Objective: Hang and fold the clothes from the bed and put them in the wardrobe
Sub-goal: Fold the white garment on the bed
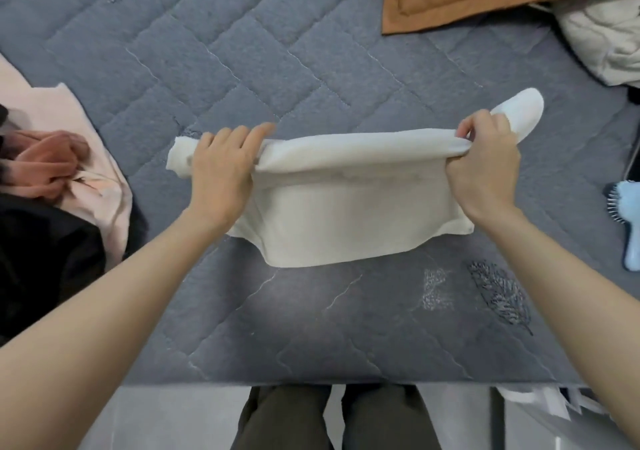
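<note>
Your left hand (pixel 221 169) and right hand (pixel 485 169) each pinch the cream garment (pixel 346 228); uneven pulls could skew its fold.

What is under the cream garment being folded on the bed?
The cream garment lies on the grey quilted bedspread, which shows on every side. The left hand and right hand grip its far, rolled edge. Whether anything else lies beneath the cloth is hidden.

Left hand (pixel 221 165) and right hand (pixel 485 169) grip a cream garment's (pixel 346 221) folded edge above the grey bed (pixel 242 68).
</note>
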Available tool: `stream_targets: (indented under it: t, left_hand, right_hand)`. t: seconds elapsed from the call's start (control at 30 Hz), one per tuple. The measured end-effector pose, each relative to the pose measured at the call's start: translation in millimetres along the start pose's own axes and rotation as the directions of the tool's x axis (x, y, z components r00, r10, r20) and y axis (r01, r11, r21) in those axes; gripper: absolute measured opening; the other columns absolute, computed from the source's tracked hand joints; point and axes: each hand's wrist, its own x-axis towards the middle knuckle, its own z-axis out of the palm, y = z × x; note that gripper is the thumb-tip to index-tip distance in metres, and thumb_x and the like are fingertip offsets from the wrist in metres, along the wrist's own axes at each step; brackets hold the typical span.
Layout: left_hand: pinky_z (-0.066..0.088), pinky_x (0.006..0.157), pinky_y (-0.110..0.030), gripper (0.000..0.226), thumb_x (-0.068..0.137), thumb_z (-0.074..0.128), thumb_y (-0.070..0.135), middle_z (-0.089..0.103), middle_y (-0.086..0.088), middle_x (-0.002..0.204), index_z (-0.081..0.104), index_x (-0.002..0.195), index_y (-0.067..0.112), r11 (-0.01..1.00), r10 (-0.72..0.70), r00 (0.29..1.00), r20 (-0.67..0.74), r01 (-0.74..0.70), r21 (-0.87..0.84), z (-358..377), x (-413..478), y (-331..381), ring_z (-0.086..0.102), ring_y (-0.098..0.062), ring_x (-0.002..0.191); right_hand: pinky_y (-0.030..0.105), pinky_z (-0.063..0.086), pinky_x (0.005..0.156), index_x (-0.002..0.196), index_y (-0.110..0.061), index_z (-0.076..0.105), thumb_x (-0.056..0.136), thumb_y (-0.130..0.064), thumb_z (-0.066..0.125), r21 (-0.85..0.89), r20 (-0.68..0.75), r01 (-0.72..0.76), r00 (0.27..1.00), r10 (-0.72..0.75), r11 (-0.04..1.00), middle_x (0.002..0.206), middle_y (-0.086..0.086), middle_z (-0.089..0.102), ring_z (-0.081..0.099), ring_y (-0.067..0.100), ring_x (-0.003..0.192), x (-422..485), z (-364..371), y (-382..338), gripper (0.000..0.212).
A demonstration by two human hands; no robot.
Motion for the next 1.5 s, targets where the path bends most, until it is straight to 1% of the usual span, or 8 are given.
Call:
stream_targets:
  t: [0.2,0.33,0.47,0.67,0.87,1.27,1.4,1.5]
  left_hand:
    - [0.035,0.065,-0.039,0.083,0.069,0.053,-0.011,0.053,-0.008,0.084,0.044,0.144,0.024,0.999,-0.019,0.975,0.219,0.012,0.034,14.6,-107.5,16.4,0.053,-0.029,0.074]
    - [0.036,0.084,-0.039,0.100,0.075,0.056,-0.001,0.042,-0.003,0.115,0.008,0.151,0.042,0.973,-0.225,0.722,0.654,0.196,0.119,35.8,-151.9,9.0,0.047,-0.027,0.102]
    - [0.033,0.080,-0.041,0.061,0.072,0.063,0.007,0.046,-0.010,0.104,0.057,0.131,0.023,0.978,-0.166,0.849,0.501,0.206,-0.025,35.9,-151.1,26.1,0.049,-0.031,0.094]
    - [0.030,0.100,-0.042,0.051,0.086,0.058,0.020,0.043,-0.008,0.139,0.050,0.136,0.021,0.931,-0.071,0.931,0.358,0.191,-0.312,49.2,-73.6,65.3,0.042,-0.027,0.127]
    - [0.022,0.110,-0.042,0.049,0.091,0.054,0.049,0.045,0.000,0.138,0.050,0.136,0.030,0.910,-0.033,0.834,0.551,0.252,-0.328,93.0,7.2,102.8,0.036,-0.022,0.132]
    - [0.039,0.076,-0.028,0.030,0.092,0.060,0.037,0.067,-0.009,0.104,0.067,0.105,0.010,0.881,0.124,0.749,0.651,0.219,-0.420,104.7,41.3,90.1,0.059,-0.026,0.101]
    - [0.039,0.064,-0.026,0.023,0.094,0.057,0.029,0.059,-0.003,0.083,0.063,0.097,0.008,0.776,0.102,0.712,0.695,0.380,-0.503,86.5,40.1,90.0,0.055,-0.020,0.081]
    - [0.040,0.052,-0.018,0.012,0.095,0.057,0.025,0.053,0.006,0.073,0.057,0.086,0.017,0.526,0.036,0.710,0.703,0.584,-0.618,51.9,35.0,84.1,0.050,-0.010,0.065]
  right_hand:
    - [0.037,0.034,0.067,0.096,-0.019,0.039,0.070,0.001,0.053,-0.181,0.234,-0.225,0.936,0.264,0.957,0.088,0.009,0.054,0.047,0.034,0.074,-100.8,2.9,68.1,0.036]
    - [0.044,0.048,0.080,0.131,-0.022,0.022,0.081,-0.008,0.053,-0.270,0.520,-0.332,0.739,0.427,0.904,0.104,0.019,0.060,0.062,0.039,0.086,-138.7,24.4,94.5,0.061]
    - [0.044,0.047,0.079,0.116,-0.017,0.024,0.086,-0.013,0.050,-0.154,0.422,-0.539,0.722,0.548,0.828,0.107,0.019,0.059,0.060,0.037,0.086,-149.5,38.1,86.8,0.040]
    - [0.031,0.052,0.059,0.132,-0.005,0.030,0.095,-0.020,0.054,0.298,0.629,-0.942,0.316,0.710,0.155,0.126,0.017,0.050,0.056,0.026,0.099,-166.1,64.8,37.6,0.047]
    - [0.031,0.047,0.080,0.110,-0.011,0.054,0.093,-0.020,0.063,0.334,0.820,-0.912,0.157,0.550,-0.238,0.121,0.011,0.057,0.055,0.022,0.100,-178.8,85.3,6.3,0.021]
    - [0.032,0.054,0.091,0.098,-0.016,0.065,0.081,-0.018,0.077,0.356,0.897,-0.796,0.144,0.418,-0.489,0.106,0.001,0.071,0.067,0.016,0.098,-163.5,115.6,-33.9,0.021]
    - [0.025,0.053,0.075,0.096,-0.017,0.064,0.084,-0.013,0.072,0.444,0.843,-0.820,0.247,0.478,-0.361,0.100,-0.002,0.070,0.066,0.013,0.090,-158.4,101.6,-34.4,0.015]
    - [0.029,0.050,0.092,0.114,-0.007,0.062,0.084,-0.009,0.070,0.534,0.776,-0.826,0.394,0.493,-0.179,0.113,0.004,0.069,0.064,0.018,0.103,-147.1,71.3,-37.5,0.032]
